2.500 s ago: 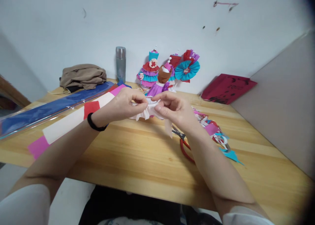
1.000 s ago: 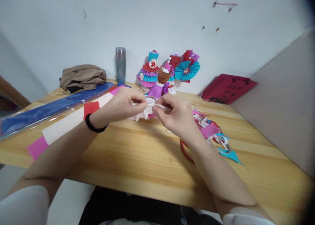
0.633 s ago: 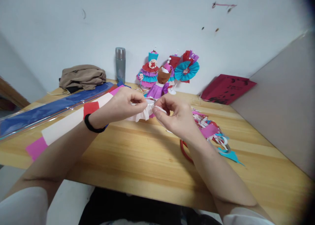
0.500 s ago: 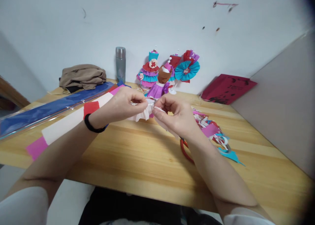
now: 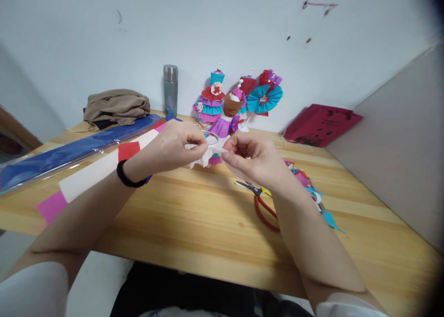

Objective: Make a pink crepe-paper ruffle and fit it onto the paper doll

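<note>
My left hand (image 5: pixel 181 145) is closed, its thumb and fingertips pinching a gathered strip of pale pink crepe paper (image 5: pixel 205 160). The strip's frilled folds lie about a round rim (image 5: pixel 215 134), which my left fingers partly hide. On the other side, my right hand (image 5: pixel 255 158) pinches the same paper, and a loose length hangs below it. Just behind both hands stands a small doll figure (image 5: pixel 219 126) in a purple paper dress. Red-handled scissors (image 5: pixel 265 213) lie on the table below my right hand, partly covered by my forearm.
Crepe paper strips (image 5: pixel 90 176) and a blue pack (image 5: pixel 69 148) lie left. Along the wall are a brown cloth (image 5: pixel 116 106), a bottle (image 5: pixel 170 90), a tiered paper dress (image 5: pixel 211 102), a turquoise rosette (image 5: pixel 264 98) and a red bag (image 5: pixel 322 125). Paper scraps (image 5: pixel 331 220) lie right.
My right hand has drawn slightly to the right, away from my left hand, with paper still pinched. More of the round rim and the scissors shows. The left hand has hardly moved.
</note>
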`<control>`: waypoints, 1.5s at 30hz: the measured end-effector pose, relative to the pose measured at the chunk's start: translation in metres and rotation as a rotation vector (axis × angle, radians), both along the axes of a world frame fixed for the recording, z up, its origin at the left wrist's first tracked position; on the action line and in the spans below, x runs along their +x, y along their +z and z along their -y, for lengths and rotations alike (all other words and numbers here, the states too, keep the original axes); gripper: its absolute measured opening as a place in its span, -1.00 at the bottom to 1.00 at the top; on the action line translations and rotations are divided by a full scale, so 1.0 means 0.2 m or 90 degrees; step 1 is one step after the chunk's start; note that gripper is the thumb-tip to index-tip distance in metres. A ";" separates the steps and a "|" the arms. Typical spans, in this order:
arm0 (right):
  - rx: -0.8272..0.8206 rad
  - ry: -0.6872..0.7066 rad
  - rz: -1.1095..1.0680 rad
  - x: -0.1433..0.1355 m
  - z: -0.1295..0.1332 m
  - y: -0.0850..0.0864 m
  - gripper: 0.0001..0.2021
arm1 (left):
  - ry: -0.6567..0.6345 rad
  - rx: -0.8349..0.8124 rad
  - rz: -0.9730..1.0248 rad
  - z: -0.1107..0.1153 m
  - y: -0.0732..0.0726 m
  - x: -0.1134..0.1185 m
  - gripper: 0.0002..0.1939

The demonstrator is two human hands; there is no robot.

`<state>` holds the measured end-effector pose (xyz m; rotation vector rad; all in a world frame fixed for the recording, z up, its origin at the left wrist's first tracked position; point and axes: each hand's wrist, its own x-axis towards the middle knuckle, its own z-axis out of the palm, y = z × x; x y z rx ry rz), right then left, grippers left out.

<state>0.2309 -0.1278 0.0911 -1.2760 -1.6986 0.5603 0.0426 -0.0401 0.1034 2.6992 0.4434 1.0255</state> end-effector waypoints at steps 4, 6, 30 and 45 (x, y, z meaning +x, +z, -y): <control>0.077 -0.071 0.067 0.00 0.00 0.00 -0.83 | 0.001 0.010 -0.008 0.00 0.00 0.00 -0.75; 0.094 -0.070 0.078 -0.01 0.01 0.00 -0.85 | 0.002 0.009 -0.009 0.01 0.00 0.00 -0.74; 0.028 -0.033 -0.075 -0.05 -0.02 -0.02 -0.86 | -0.037 0.006 -0.023 0.01 -0.01 0.01 -0.75; -0.106 0.043 -0.209 -0.05 -0.04 -0.03 -0.82 | -0.062 0.002 -0.008 -0.01 -0.02 0.01 -0.75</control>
